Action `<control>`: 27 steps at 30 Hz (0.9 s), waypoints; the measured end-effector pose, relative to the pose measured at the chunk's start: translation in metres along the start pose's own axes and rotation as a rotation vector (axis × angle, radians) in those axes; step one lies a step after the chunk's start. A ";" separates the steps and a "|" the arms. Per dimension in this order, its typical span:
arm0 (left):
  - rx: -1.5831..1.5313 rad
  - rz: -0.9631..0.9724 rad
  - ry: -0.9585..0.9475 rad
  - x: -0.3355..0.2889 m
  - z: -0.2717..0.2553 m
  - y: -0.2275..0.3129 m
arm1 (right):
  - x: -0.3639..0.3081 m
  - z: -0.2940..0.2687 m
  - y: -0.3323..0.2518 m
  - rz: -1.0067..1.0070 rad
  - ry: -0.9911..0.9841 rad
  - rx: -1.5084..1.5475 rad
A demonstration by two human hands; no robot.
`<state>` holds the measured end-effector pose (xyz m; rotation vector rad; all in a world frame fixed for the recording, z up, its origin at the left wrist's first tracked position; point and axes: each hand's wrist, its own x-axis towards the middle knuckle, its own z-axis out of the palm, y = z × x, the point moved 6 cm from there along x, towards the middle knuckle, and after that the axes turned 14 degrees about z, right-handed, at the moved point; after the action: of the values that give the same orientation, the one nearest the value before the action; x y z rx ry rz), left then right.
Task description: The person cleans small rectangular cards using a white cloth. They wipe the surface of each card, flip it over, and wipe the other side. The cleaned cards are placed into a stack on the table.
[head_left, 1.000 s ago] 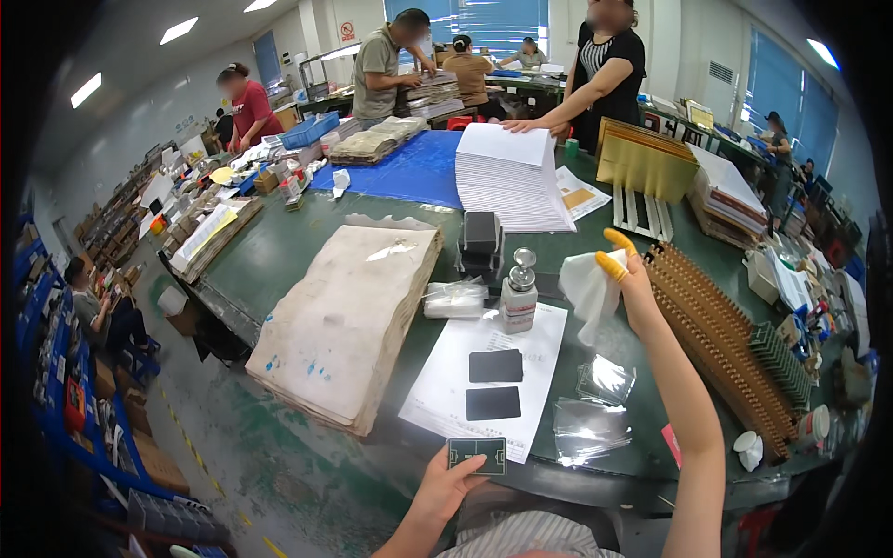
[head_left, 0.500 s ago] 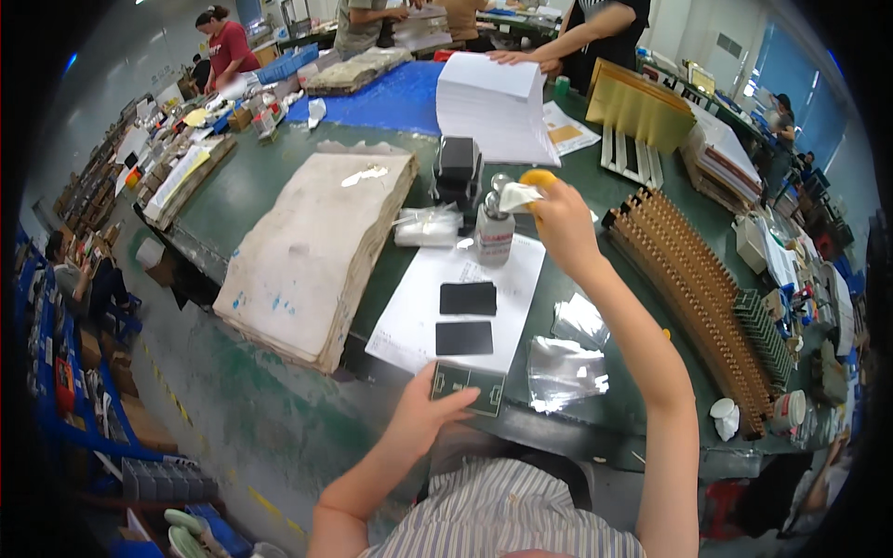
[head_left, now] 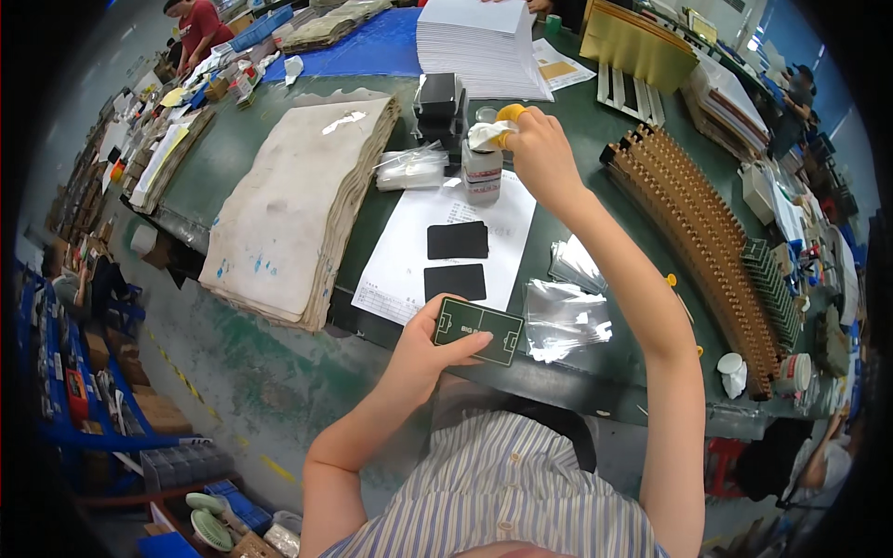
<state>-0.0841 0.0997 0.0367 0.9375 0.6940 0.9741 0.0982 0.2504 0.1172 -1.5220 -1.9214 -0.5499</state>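
My left hand (head_left: pixel 419 352) grips a dark green card (head_left: pixel 476 319) with white lines like a football pitch, the thumb lying across its face. My right hand (head_left: pixel 547 160), with yellow covers on some fingertips, pinches a white cloth (head_left: pixel 486 137) at the mouth of a squat bottle (head_left: pixel 482 175). A shiny round lid (head_left: pixel 485 114) shows just behind the cloth. On a white printed sheet (head_left: pixel 395 265) below the bottle lie two black cards or small stacks, the farther one (head_left: pixel 458 240) and the nearer one (head_left: pixel 455 282).
Clear plastic sleeves (head_left: pixel 567 318) lie right of the sheet, more bagged ones (head_left: pixel 412 169) left of the bottle. A black boxy object (head_left: pixel 437 102) stands behind. To the left is a thick worn stack of boards (head_left: pixel 288 205); to the right, long brown toothed strips (head_left: pixel 693 242) and a jar (head_left: pixel 793 374).
My right hand has brought the cloth down against the bottle's mouth. The green card in my left hand is raised and turned more into view. The whole view has tilted downward.
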 end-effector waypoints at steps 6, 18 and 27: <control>0.070 -0.016 -0.051 0.003 0.012 -0.002 | -0.003 -0.007 0.013 0.145 -0.033 0.100; 0.122 -0.085 -0.356 0.010 0.048 -0.023 | -0.137 -0.136 0.007 0.257 -0.252 0.547; 0.108 -0.152 -0.347 0.017 0.080 -0.034 | -0.215 -0.198 0.013 0.183 -0.170 0.267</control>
<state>0.0016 0.0792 0.0401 1.0996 0.5181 0.6229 0.1837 -0.0292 0.1110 -1.5872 -1.8667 -0.0814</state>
